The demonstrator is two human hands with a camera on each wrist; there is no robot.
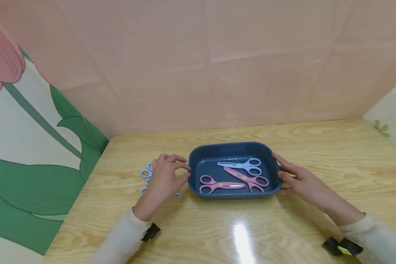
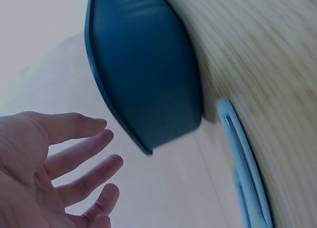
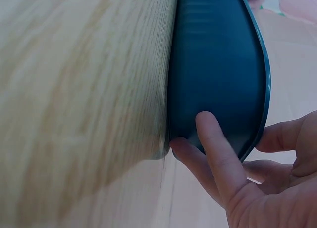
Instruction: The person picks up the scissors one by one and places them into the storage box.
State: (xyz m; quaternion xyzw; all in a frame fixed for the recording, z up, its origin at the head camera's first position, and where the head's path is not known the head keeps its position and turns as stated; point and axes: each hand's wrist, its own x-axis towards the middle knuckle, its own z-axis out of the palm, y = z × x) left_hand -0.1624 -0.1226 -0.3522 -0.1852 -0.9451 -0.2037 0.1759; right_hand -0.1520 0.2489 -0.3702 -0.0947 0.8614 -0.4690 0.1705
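A dark blue rectangular tray [image 1: 217, 147] holds one pair of blue scissors [image 1: 253, 170] and two pairs of pink scissors, one [image 1: 214, 186] lying at the front left and the other [image 1: 247, 178] slanted at the right. My right hand [image 1: 298, 181] grips the tray's right end, its fingers [image 3: 213, 139] against the outer wall and the thumb side at the rim. At the left end, my left hand [image 1: 166, 174] has its loosely bent fingertips close to the rim; the left wrist view shows a gap between fingers [image 2: 94, 181] and tray. Blue scissor handles [image 1: 146, 173] show partly from behind the left hand.
Everything lies on a light wood-grain table [image 1: 198, 227]. A pink covered wall [image 1: 198, 73] rises behind its back edge. At the left stands a panel with a tulip picture [image 1: 36, 190]. Dark wrist mounts [image 1: 150, 232] sit at both sleeves.
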